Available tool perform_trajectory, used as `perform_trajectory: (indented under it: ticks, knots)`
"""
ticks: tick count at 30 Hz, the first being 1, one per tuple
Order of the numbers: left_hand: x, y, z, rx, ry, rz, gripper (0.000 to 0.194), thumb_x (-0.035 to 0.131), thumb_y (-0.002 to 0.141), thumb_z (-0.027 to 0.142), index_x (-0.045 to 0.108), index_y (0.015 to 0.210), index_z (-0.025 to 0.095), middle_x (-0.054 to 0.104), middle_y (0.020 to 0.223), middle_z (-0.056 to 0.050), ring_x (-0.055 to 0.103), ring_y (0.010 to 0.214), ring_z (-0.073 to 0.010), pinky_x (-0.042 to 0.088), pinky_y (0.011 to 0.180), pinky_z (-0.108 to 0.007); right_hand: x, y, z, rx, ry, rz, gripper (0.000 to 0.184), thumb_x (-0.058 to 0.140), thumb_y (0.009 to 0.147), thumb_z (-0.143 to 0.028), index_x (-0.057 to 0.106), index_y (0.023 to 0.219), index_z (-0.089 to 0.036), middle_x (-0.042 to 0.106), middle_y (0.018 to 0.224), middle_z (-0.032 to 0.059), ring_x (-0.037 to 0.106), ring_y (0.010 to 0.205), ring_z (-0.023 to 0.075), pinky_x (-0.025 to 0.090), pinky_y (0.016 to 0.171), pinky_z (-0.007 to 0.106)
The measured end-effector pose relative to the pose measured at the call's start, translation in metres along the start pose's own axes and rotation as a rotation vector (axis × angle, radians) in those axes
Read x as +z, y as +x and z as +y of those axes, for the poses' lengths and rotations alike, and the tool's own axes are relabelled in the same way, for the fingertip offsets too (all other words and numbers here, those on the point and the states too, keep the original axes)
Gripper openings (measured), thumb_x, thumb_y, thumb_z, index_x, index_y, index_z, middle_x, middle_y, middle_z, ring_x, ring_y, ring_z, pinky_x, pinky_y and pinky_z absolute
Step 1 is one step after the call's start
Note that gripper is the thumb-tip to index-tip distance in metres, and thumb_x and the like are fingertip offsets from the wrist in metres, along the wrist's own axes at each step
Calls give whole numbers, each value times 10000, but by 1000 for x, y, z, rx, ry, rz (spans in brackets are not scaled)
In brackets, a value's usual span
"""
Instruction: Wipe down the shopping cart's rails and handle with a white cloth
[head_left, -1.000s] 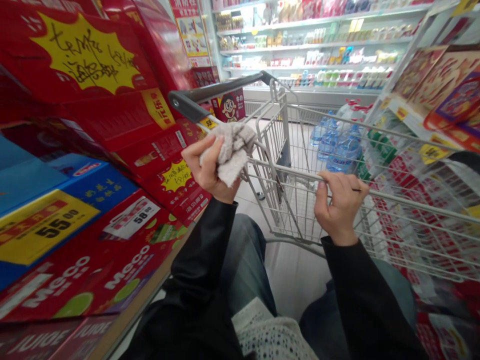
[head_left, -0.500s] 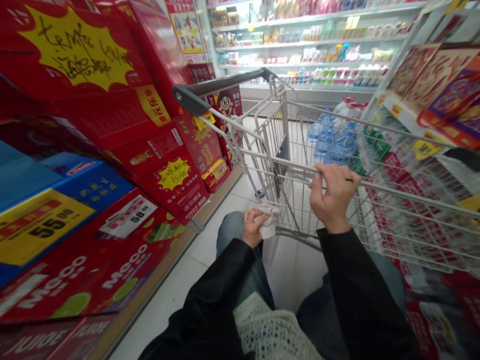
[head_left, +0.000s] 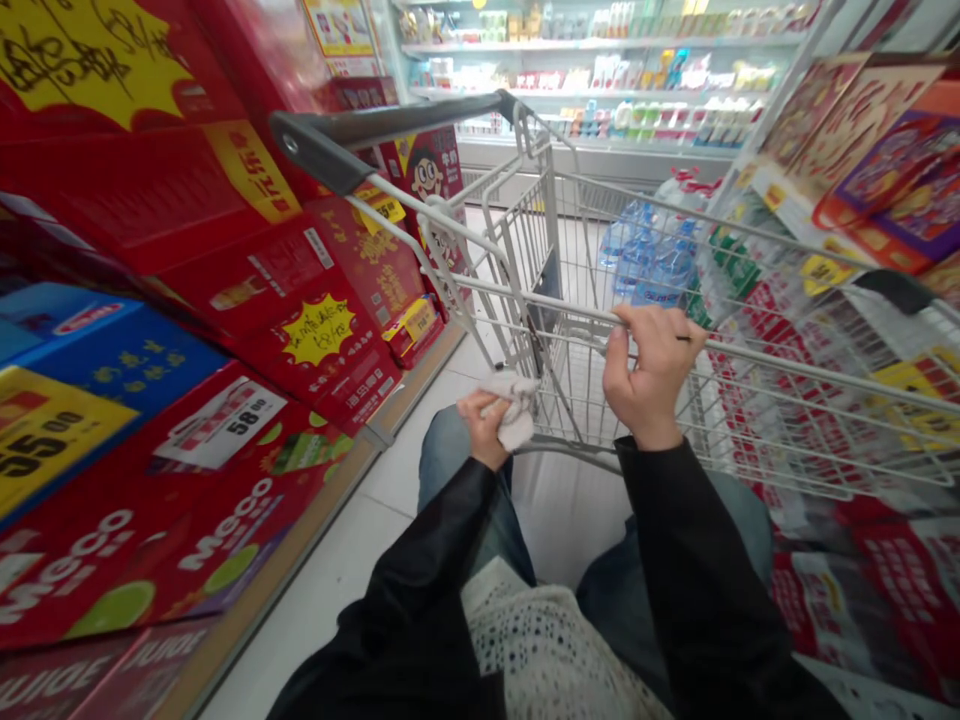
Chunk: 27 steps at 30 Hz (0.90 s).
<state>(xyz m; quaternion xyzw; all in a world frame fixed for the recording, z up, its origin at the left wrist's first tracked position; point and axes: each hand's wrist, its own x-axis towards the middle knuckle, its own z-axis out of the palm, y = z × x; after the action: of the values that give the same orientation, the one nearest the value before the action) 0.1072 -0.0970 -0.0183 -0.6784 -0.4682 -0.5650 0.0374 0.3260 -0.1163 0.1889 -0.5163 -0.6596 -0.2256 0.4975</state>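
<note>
Low beside cart [head_left: 551, 280], gripping bunched white cloth [head_left: 516, 412] w/ L hand [head_left: 484, 425], close to lower frame [head_left: 581, 454]; can't tell if touching metal. Up & right of that, clasping rail [head_left: 787, 364] w/ R hand [head_left: 652, 365], fingers over top. Progress, judged: prob. mid-job, not finished, w/ cloth held down at cart. Can't say how much done vs. left, nor which bars; too blurry for dirt or streaks. Not touching handle [head_left: 405, 122], above L hand; done or pending, unclear.

Squatting or seated, can't tell, over pale floor tiles [head_left: 401, 470] left of L hand. Hemmed in by red boxes [head_left: 255, 275] further left, w/ yellow price tags [head_left: 322, 328]. Past R hand: water bottles [head_left: 656, 255] on floor, then lit chiller shelves [head_left: 600, 90] well apart. Right of R hand: snack boxes [head_left: 904, 185]. Prob. store aisle, tight.
</note>
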Motion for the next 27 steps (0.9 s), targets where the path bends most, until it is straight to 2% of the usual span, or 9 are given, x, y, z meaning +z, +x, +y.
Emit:
perform_trajectory:
  ticks: [3,5,8,12,15,17,20,23,27]
  knots:
    - [13,-60,8,54,-2,-171,162,776,875,356,783,981,235,621,997,-83,546,961,-248,480,853,-393,0,1,0,4,-6,-24,249,462,1028,-276,692,1111,-231,720,1001,39,612,972,242,351,970,424]
    - [14,-70,12,71,-7,-231,154,785,866,314,791,1002,242,644,996,-78,554,928,-229,484,825,-367,-1,1,1,8,-9,-36,254,456,1028,-278,688,1122,-231,721,1022,44,611,977,245,349,977,429]
    - [4,-40,10,79,-5,-191,226,776,897,333,781,1105,246,640,1077,-94,564,1024,-254,500,904,-414,0,1,1,15,-10,-49,253,460,1025,-275,685,1133,-234,711,1025,48,603,979,250,341,976,434]
    - [-13,35,0,130,-20,144,316,797,915,387,746,1206,274,598,1194,-97,530,1216,-300,447,1091,-534,0,0,-1,26,0,-48,253,460,1022,-274,686,1127,-235,693,1012,50,592,991,256,330,981,440]
    - [-13,54,0,150,-36,274,347,829,893,380,738,1219,300,590,1199,-80,539,1233,-301,438,1102,-538,-1,0,-2,38,-2,-47,256,457,1022,-273,686,1129,-234,691,1016,52,589,991,254,326,985,440]
    - [-3,35,4,145,-25,171,323,809,900,362,742,1209,298,593,1173,-84,541,1208,-307,446,1062,-527,-1,1,-3,38,-9,-56,258,457,1019,-269,685,1133,-234,694,1014,52,589,990,252,325,988,439]
    - [20,-21,14,178,-23,-80,233,720,920,231,764,1147,260,613,1066,-92,553,1063,-281,455,927,-455,-1,2,-3,27,-24,-61,261,452,1019,-268,684,1133,-235,701,1015,53,591,994,249,327,991,435]
    - [38,-67,27,196,-48,-209,226,698,890,145,779,1081,235,636,993,-88,540,922,-241,430,803,-379,-2,2,-2,15,-34,-61,264,443,1027,-270,681,1136,-237,708,1022,51,595,993,243,333,987,428]
    - [35,-66,37,200,-83,-246,274,756,891,213,776,1162,246,655,1050,-94,567,938,-236,464,817,-375,-2,1,-1,-2,-40,-50,265,440,1032,-264,679,1141,-233,709,1015,50,597,974,240,334,978,425]
